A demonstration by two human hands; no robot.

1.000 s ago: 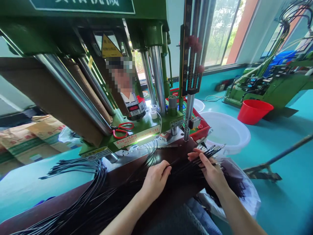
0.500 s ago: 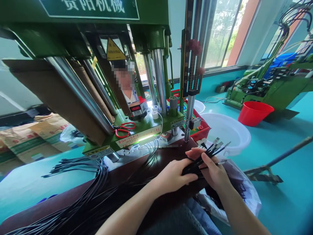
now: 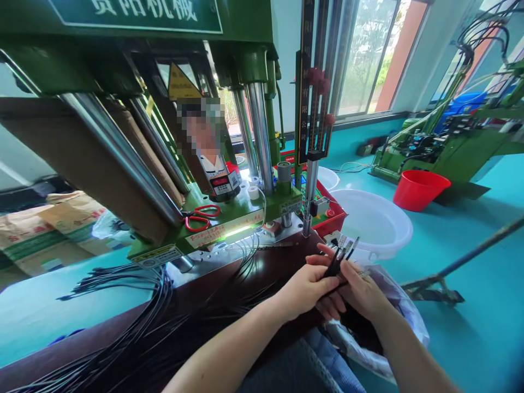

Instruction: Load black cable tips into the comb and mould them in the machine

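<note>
Right of centre, my left hand (image 3: 305, 289) is closed round a bundle of black cables (image 3: 335, 262) whose metal plug ends point up and away. My right hand (image 3: 360, 286) touches the same bundle from the right, thumb and fingers pressed against it. Both hands are above the right end of a dark red-brown table (image 3: 282, 262). More black cables (image 3: 135, 338) lie along the table to the left. Thin cables (image 3: 248, 259) run into the lower part of a green press (image 3: 241, 210).
Red-handled scissors (image 3: 200, 218) lie on the press's plate. A red control box (image 3: 333, 213) and a white tub (image 3: 372, 218) stand beyond my hands. A lined container (image 3: 409, 322) is below them. Farther right is a red bucket (image 3: 421, 188). A person is partly visible behind the press.
The cable ends are gathered more closely together and stand more upright. My left hand has moved slightly right along the bundle, and my right hand's fingers have closed in. The view has shifted a little.
</note>
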